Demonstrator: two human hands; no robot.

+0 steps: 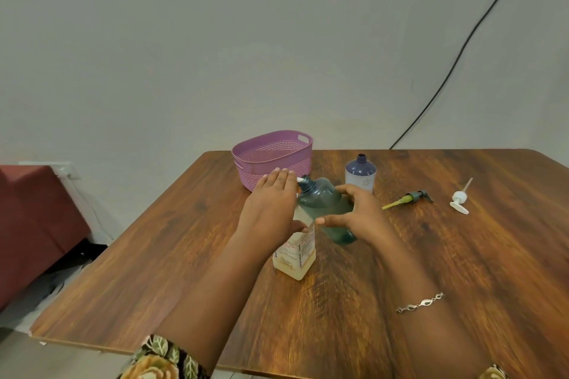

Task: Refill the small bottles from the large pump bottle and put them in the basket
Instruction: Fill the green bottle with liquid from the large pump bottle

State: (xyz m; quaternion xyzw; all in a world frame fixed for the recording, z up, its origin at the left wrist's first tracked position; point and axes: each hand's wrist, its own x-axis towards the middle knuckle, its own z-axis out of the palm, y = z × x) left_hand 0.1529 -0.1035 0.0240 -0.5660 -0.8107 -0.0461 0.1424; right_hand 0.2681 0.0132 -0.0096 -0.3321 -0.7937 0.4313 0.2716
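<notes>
Nearest, the pump bottle (294, 258) stands on the table (462, 255), and the left hand (271, 203) lies flat-fingered over its top. Beside it the right hand (360, 215) wraps thumb and curled fingers round the tilted teal bottle (323, 203), whose neck is at the spout. Beyond stand an uncapped blue bottle (360, 175) and the basket (274, 157), well apart.

Wood-grain surface (462, 255), dark brown, rounded far corners. Purple perforated basket (277, 169) at far L edge, upright. Blue-and-white bottle (361, 174) stands uncapped just R of basket. Further R, two pump heads lie flat, apart: dark pump head (418, 195) w/ yellow-green tube, then white pump head (459, 198). Large pump bottle (295, 255), yellowish liquid, stands nr centre. Teal bottle (326, 203) tilted beside it; base contact w/ surface unclear.
</notes>
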